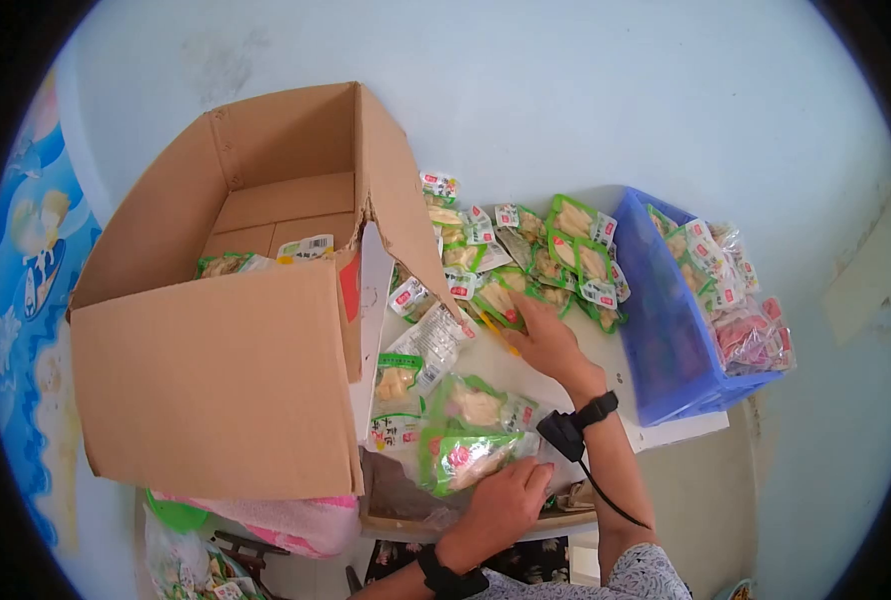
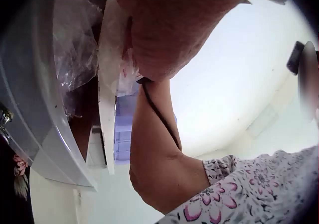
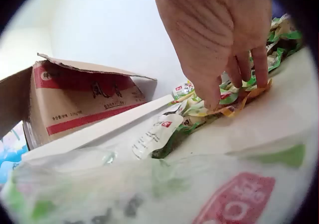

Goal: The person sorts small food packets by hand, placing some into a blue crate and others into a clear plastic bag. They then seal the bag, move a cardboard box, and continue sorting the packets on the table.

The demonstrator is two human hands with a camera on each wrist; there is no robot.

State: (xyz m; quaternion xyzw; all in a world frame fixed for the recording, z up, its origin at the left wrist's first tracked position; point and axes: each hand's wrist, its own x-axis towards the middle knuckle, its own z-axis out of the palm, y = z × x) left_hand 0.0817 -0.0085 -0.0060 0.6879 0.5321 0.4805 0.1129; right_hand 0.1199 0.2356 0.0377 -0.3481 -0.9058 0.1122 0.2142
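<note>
My left hand (image 1: 501, 510) is at the table's near edge, fingers curled at the lower edge of a clear, green-trimmed food packet (image 1: 466, 455). Another such packet (image 1: 476, 405) lies right behind it. In the left wrist view the left hand (image 2: 169, 30) is close and dark, its fingertips hidden. My right hand (image 1: 551, 340) reaches over the heap of packets (image 1: 556, 250), palm down. In the right wrist view the fingers of the right hand (image 3: 224, 40) point down, nearly straight, at a packet with an orange-yellow edge (image 3: 244, 102).
A large open cardboard box (image 1: 216, 390) stands on the left with a few packets inside. At the right a blue plastic basket (image 1: 666, 320) holds more packets. Loose packets (image 1: 398, 385) lie beside the box. A pink cloth (image 1: 296, 520) hangs below it.
</note>
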